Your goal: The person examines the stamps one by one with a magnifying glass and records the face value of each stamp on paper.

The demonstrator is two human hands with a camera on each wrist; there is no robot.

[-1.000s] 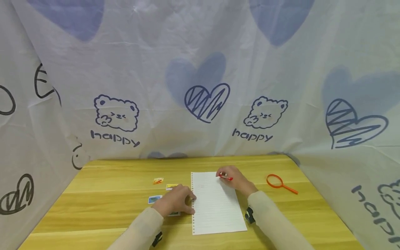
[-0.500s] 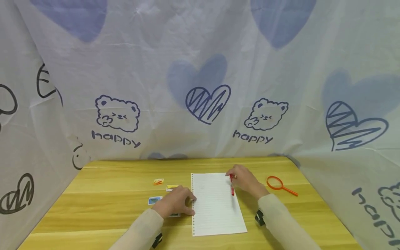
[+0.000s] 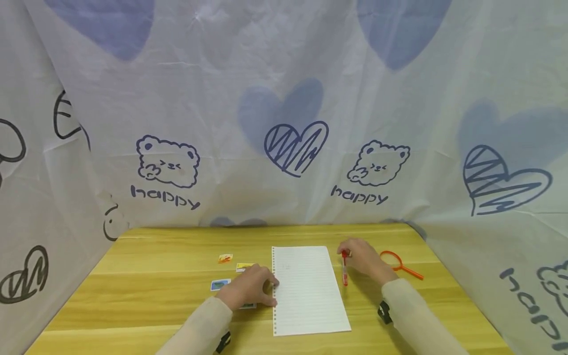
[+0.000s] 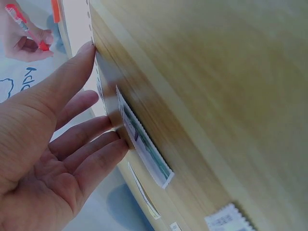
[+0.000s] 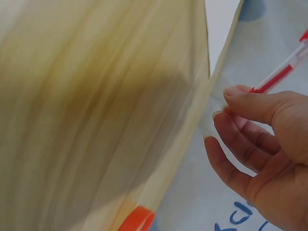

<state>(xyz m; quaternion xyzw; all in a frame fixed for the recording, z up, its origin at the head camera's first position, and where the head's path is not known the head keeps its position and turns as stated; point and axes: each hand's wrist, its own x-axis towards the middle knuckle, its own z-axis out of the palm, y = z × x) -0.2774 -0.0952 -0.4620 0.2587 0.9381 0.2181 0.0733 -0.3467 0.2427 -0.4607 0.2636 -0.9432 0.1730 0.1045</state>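
My right hand pinches a red pen between thumb and fingertips, just off the right edge of the paper. In the right wrist view, the pen has a clear barrel with red inside, and the other fingers curve loosely without touching it. A lined sheet of paper with punched holes lies in the middle of the table. My left hand rests at its holed left edge, thumb and fingers spread. Faint marks show near the sheet's upper left; they are too small to read.
Several stamps lie around my left hand: a yellow-red stamp, a blue stamp and others partly covered. An orange magnifying glass lies on the wooden table beyond my right hand. A printed cloth hangs behind.
My right hand has moved right, off the paper, with the pen; the pen has swung from lying sideways to pointing toward me. My left hand has stayed in place.
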